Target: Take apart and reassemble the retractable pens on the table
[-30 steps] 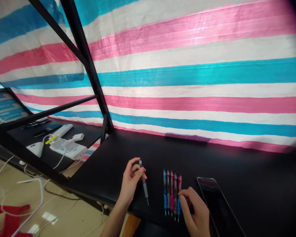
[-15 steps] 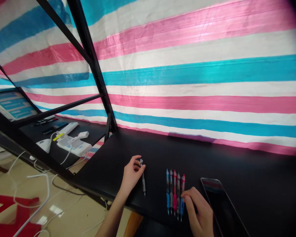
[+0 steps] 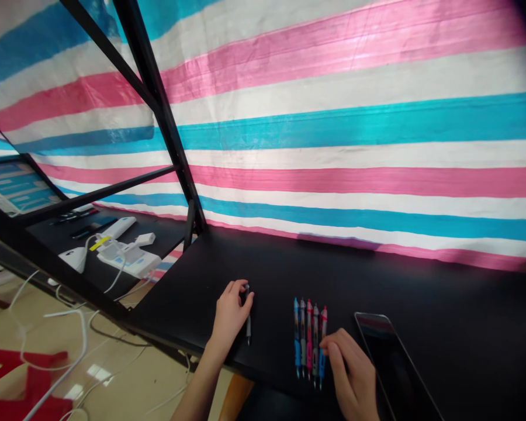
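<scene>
Holding the grey pen (image 3: 248, 331) by its upper end, the left hand (image 3: 228, 308) has its fingers curled, thumb and fingertips nearly closed about the barrel. Pen tip points toward the person; cannot tell whether it touches the tabletop (image 3: 188, 295).

Right hand (image 3: 352, 369): fingers folded, thumb and index tips close together at the blue grip of the end pen (image 3: 323, 318) — the one with a red top. Firm hold or mere contact: cannot tell.

Row, left to right, side by side on the tabletop: blue pen (image 3: 297, 333), smoky pen (image 3: 303, 339), pink pen (image 3: 309, 342), dark pen (image 3: 315, 345), end pen. All lie tips toward the person. Grey pen lies left of the row, well apart from it.

Phone (image 3: 394, 362), screen dark, just right of the right hand. Striped sheet (image 3: 355, 181) behind; power strip (image 3: 134, 263) beyond the black frame (image 3: 169, 131), far left.
</scene>
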Available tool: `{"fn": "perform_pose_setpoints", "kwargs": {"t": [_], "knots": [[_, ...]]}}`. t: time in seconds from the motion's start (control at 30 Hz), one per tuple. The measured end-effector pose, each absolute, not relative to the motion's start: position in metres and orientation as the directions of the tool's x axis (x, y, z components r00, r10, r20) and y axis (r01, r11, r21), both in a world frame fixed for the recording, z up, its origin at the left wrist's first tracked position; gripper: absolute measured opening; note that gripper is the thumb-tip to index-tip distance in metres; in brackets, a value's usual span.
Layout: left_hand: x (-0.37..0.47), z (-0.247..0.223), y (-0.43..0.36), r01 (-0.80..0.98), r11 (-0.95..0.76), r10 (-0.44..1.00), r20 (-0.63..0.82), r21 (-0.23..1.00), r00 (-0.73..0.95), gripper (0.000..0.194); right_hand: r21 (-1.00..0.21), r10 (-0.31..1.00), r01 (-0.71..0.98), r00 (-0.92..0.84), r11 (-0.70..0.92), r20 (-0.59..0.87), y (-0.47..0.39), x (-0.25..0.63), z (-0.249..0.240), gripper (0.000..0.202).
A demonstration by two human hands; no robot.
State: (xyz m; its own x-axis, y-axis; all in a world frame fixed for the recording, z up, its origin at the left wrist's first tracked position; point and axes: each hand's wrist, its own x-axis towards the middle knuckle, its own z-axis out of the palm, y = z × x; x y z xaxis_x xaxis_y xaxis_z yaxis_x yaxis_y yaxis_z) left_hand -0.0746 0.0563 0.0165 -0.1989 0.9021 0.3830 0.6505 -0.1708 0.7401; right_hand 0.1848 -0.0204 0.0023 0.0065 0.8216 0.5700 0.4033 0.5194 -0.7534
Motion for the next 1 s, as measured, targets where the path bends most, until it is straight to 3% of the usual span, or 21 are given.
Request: {"fn": "perform_pose_setpoints", "kwargs": {"t": [0.3,0.37,0.43,0.53,0.8,1.0], "knots": [[-0.059,0.021,0.037,0.714,-0.249,0.875,0.468,0.654,-0.123,0.023,-0.772,0.825,0.371,0.030,0.516,0.565,-0.021,0.186,-0.005,0.030],[-0.042,0.023,0.026,0.677,-0.368,0.877,0.481,0.637,0.024,0.021,-0.770,0.820,0.367,0.034,0.522,0.572,-0.021,0.185,-0.005,0.030],[-0.026,0.023,0.016,0.563,-0.585,0.808,0.486,0.585,0.335,0.028,-0.769,0.816,0.365,0.043,0.525,0.577,-0.022,0.184,-0.005,0.030],[-0.011,0.022,0.009,0.479,-0.678,0.730,0.441,0.557,0.522,0.034,-0.781,0.819,0.367,0.084,0.505,0.568,-0.022,0.183,-0.003,0.031],[-0.021,0.022,0.018,0.589,-0.724,0.690,0.364,0.359,0.626,0.026,-0.795,0.824,0.363,0.110,0.486,0.555,-0.022,0.183,-0.001,0.033],[-0.023,0.024,0.023,0.581,-0.761,0.647,0.404,0.287,0.647,0.023,-0.799,0.835,0.368,0.097,0.475,0.541,-0.018,0.183,-0.002,0.032]]}}
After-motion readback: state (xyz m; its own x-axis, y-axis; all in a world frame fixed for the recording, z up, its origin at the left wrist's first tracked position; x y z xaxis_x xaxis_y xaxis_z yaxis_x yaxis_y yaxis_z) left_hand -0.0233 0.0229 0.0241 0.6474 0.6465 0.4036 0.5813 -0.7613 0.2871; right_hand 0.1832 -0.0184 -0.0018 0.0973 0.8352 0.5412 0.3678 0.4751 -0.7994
